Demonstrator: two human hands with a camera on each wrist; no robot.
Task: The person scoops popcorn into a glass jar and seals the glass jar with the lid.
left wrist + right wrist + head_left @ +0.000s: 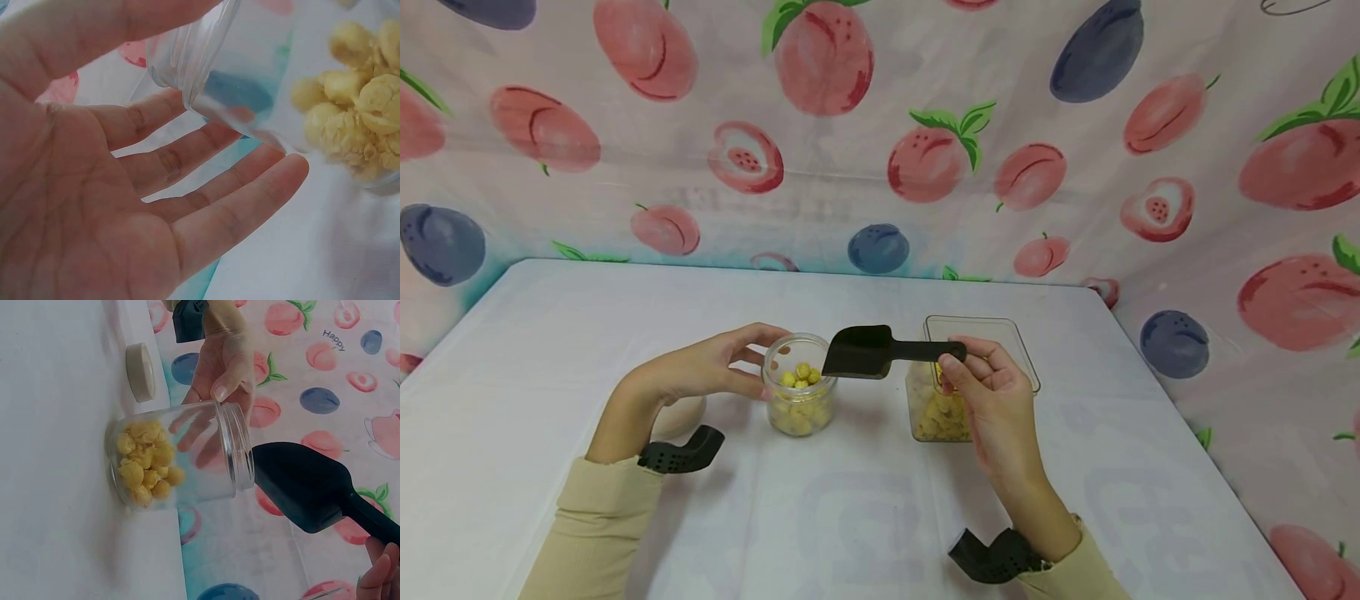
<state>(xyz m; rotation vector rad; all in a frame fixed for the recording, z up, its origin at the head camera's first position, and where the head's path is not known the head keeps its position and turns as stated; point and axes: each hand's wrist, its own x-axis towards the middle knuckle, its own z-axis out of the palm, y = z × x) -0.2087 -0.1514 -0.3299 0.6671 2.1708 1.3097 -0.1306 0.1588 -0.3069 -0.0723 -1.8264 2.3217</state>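
Note:
A clear jar [800, 408] stands upright on the table, partly filled with yellow popcorn [147, 464]. My left hand [718, 364] holds it from the left near the rim, thumb on the near side and fingers round the far side, as the left wrist view [187, 162] also shows. My right hand [1000, 392] grips the handle of a black scoop [859, 352]. The scoop's tip is at the jar's mouth, and no popcorn shows in it. Below the right hand sits a clear rectangular container [925, 417] of popcorn, partly hidden by that hand.
A pale round lid [140, 372] lies on the table left of the jar, partly behind the left wrist. A clear lid [1026, 354] with a dark edge lies over or behind the rectangular container. The white table [850, 517] meets a fruit-patterned cloth at the back and right.

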